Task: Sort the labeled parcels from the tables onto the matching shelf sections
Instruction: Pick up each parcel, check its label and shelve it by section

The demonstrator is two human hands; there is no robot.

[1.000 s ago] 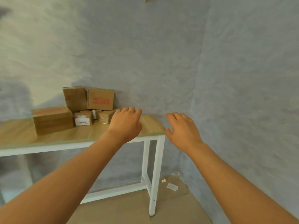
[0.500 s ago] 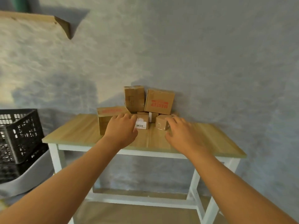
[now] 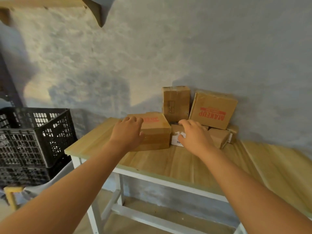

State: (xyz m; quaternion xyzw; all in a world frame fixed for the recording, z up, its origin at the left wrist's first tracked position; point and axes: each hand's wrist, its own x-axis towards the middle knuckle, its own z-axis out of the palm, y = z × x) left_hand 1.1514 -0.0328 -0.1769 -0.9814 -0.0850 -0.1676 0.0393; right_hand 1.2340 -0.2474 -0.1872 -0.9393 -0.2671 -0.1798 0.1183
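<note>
Several cardboard parcels stand against the wall on a wooden table (image 3: 168, 162). A wide flat box with red print (image 3: 157, 130) lies at the left; my left hand (image 3: 128, 132) rests on its left end, fingers spread over the top. My right hand (image 3: 194, 135) reaches over a small box with a white barcode label (image 3: 176, 139), fingers apart, touching or just above it. Behind stand an upright plain box (image 3: 175, 103) and a tilted box printed MAKEUP upside down (image 3: 213, 109). Small parcels (image 3: 219, 136) lie beneath it.
Black plastic crates (image 3: 35, 137) are stacked left of the table on a grey seat. A wooden wall shelf (image 3: 50, 4) hangs at the top left. A yellow stool corner (image 3: 11, 191) shows at the lower left. The table has white legs (image 3: 94, 217).
The view has swung left and closer to the table. Both hands have moved forward onto the parcels, the left onto the wide box, the right over the small labeled box.
</note>
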